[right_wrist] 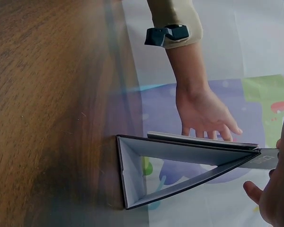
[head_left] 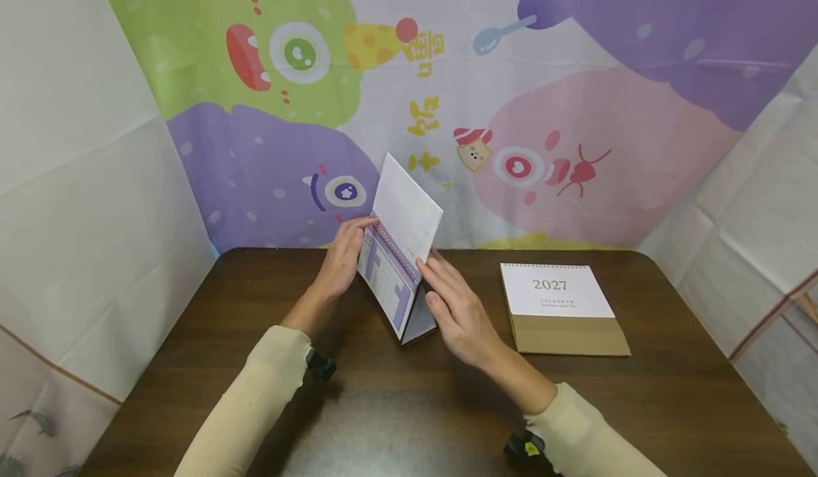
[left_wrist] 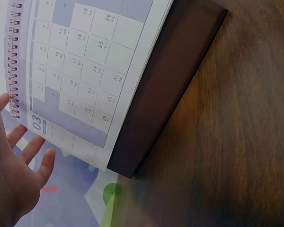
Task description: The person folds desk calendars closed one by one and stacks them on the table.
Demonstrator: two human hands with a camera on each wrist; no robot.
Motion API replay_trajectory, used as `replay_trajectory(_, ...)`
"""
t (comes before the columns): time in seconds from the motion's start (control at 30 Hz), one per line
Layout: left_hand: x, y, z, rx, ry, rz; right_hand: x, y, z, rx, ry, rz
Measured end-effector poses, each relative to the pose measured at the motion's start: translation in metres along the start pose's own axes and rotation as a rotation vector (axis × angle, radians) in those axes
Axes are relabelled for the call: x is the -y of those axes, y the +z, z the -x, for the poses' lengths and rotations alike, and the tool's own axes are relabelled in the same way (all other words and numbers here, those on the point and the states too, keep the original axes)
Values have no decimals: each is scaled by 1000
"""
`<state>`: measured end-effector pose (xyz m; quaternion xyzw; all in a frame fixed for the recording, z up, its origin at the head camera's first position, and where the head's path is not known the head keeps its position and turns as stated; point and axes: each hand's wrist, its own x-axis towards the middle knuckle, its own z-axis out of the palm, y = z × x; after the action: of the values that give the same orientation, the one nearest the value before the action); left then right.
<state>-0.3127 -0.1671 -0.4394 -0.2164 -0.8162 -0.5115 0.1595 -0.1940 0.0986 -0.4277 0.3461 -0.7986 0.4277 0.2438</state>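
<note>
A purple desk calendar (head_left: 386, 278) stands on its dark triangular base, its March grid (left_wrist: 80, 71) facing left. Above its spiral binding (left_wrist: 13, 61), a pale page (head_left: 405, 207) stands raised. At the far end of the binding is my left hand (head_left: 341, 257), its fingers spread apart and the fingertips by the rings. My right hand (head_left: 463, 310) touches the near lower corner of the raised page with extended fingers, the thumb held apart. In the right wrist view, the calendar's hollow base (right_wrist: 132, 172) shows from its end, and the right hand (right_wrist: 279, 179) is partly cut off.
A second calendar (head_left: 559, 292), white and tan with "2027" on its cover, stands to the right on the dark wooden table (head_left: 383, 406). A cartoon-printed cloth (head_left: 287, 143) hangs behind the table, with pale cloth at both sides.
</note>
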Motion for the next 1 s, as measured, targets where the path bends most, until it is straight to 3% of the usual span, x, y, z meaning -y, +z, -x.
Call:
replay_trajectory(0.27,-7,-7,-1,32,-72,81,0,2,1,27,-32,-11)
replay_trajectory(0.43,-11,-13,-2,21,-69,142,0,4,1,53,-54,-28)
replay_trajectory(0.5,-3,-16,-6,14,-63,172,0,5,2,64,-59,-28)
replay_trajectory(0.57,36,-17,-15,-7,-22,224,1,6,3,72,-60,-24)
replay_trajectory(0.63,94,-18,-29,-19,9,298,2,7,4,78,-52,-15)
replay_trajectory(0.67,95,-20,-30,-36,-1,316,3,7,4,83,-45,-13)
replay_trajectory(0.73,152,-20,-43,-54,19,353,3,8,6,89,-35,-14)
replay_trajectory(0.8,179,-20,-49,-65,-10,376,2,9,6,95,-23,-18)
replay_trajectory(0.87,190,-22,-49,-78,-24,365,1,10,7,101,-17,-25)
replay_trajectory(0.9,223,-22,-56,-74,1,373,0,11,7,101,-20,-23)
replay_trajectory(1.0,227,-24,-54,-86,0,389,0,11,7,107,-19,-26)
